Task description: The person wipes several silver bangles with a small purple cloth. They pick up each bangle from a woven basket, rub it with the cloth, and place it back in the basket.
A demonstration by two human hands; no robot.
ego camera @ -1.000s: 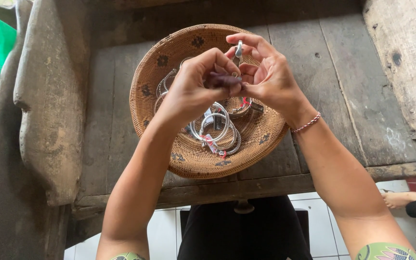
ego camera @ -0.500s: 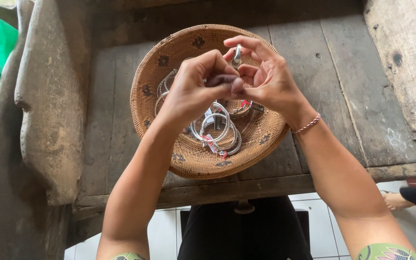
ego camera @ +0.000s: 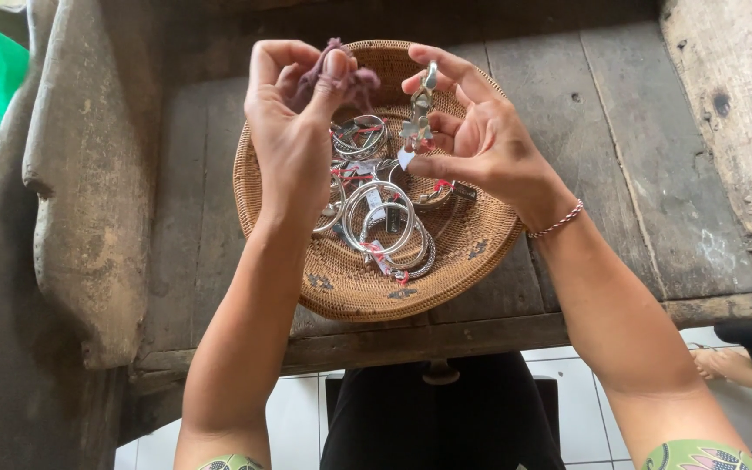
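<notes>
Left hand pinches purple cloth; right hand grips silver pendant above basket at bench's front edge. Best: steady pendant, rub lightly.

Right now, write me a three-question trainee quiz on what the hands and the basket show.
1. True or false: the left hand holds a small purplish cloth.
2. What does the right hand hold? A) a silver piece of jewellery B) a green bag C) a wooden spoon
3. Fill in: silver bangles lie in a round woven ____ on the worn wooden table.

Key: 1 true; 2 A, the silver piece pinched upright in the fingertips; 3 basket.
</notes>
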